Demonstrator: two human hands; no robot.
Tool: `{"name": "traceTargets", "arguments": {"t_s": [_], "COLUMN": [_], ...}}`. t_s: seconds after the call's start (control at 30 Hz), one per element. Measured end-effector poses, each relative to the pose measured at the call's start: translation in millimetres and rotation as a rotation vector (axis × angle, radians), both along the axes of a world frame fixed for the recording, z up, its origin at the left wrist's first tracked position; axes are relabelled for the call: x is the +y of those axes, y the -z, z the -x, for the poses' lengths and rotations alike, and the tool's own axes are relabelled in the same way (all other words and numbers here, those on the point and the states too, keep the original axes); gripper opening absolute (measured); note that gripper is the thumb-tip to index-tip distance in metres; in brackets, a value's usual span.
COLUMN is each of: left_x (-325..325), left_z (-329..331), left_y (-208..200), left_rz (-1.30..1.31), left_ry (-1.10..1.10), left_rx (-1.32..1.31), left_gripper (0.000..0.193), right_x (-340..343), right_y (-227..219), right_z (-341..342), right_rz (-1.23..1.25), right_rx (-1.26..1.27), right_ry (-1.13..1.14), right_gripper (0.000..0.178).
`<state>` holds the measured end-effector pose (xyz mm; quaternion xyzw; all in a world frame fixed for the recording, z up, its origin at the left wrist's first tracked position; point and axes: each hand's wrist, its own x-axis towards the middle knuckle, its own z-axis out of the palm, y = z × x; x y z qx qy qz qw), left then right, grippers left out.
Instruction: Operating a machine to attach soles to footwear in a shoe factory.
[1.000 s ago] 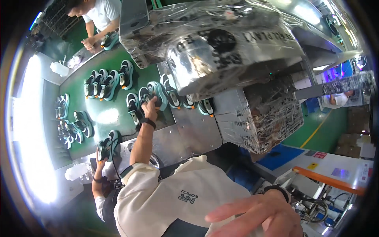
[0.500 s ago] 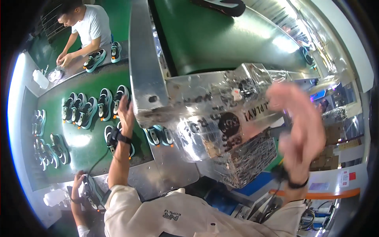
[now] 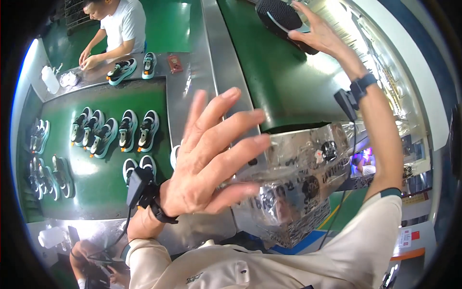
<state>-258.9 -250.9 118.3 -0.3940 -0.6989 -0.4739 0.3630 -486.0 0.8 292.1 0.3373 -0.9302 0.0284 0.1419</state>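
Note:
My left hand (image 3: pixel 211 154) is raised in the middle of the view, fingers spread, holding nothing. It hovers over the edge of the foil-wrapped machine housing (image 3: pixel 298 183) and the lower green belt (image 3: pixel 91 188). My right hand (image 3: pixel 320 31) reaches up to the far right and rests its fingers on a black shoe (image 3: pixel 279 19) lying sole-up on the upper green conveyor belt (image 3: pixel 284 86). Both wrists wear black straps with a small black device.
Several sneakers (image 3: pixel 115 132) stand in rows on the lower belt. Another person in a white shirt (image 3: pixel 120 24) works at the far end beside a pair of shoes (image 3: pixel 132 67) and a white bottle (image 3: pixel 49 79). A second person (image 3: pixel 91 260) crouches at lower left.
My left hand lifted off the shoes on the lower belt and rose open toward the camera. My right hand swung up from the housing to the black shoe on the upper belt.

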Motion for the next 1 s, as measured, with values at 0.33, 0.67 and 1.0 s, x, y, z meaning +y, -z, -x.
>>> {"name": "traceTargets", "arguments": {"t_s": [0.33, 0.67, 1.0], "left_x": [4, 14, 13], "left_z": [10, 12, 9], "left_y": [11, 18, 12], "left_rz": [-0.089, -0.221, -0.178], "left_ry": [0.089, 0.045, 0.028], "left_rx": [0.091, 0.139, 0.165], "left_gripper": [0.049, 0.043, 0.045], "right_x": [-3, 36, 75], "right_y": [-5, -22, -14], "right_z": [34, -32, -86], "right_rz": [0.038, -0.42, 0.31], "right_rx": [-0.04, -0.24, -0.414], "right_ry": [0.031, 0.546, 0.223], "right_gripper": [0.079, 0.066, 0.069]}}
